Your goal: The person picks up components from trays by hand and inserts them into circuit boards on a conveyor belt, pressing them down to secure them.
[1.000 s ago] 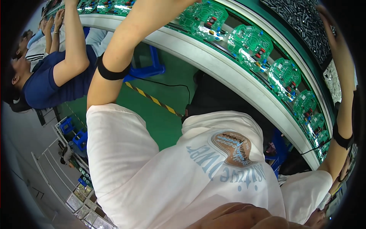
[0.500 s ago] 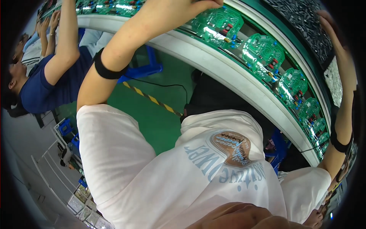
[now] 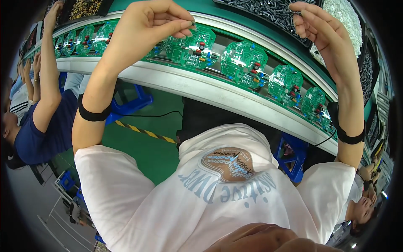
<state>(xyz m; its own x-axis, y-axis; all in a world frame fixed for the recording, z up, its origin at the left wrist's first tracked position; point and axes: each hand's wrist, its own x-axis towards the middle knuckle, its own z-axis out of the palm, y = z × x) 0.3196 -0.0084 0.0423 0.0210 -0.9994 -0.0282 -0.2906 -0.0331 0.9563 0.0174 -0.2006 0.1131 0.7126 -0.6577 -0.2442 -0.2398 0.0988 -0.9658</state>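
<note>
Shifted leftward in view, left hand (image 3: pixel 153 21), right hand (image 3: pixel 326 33) raised, both pinching dark components (image 3: pixel 193 24)

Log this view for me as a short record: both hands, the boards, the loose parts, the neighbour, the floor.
Left hand: pinching a small dark part over the boards
Right hand: curled at a heap of small dark cylindrical parts; grip unclear
Boards: row of green circuit boards carrying red and blue components
Other parts: whitish translucent heap, beyond the boards
Neighbour: person in navy top, at left
Floor: green, with yellow-and-black striped line
</note>
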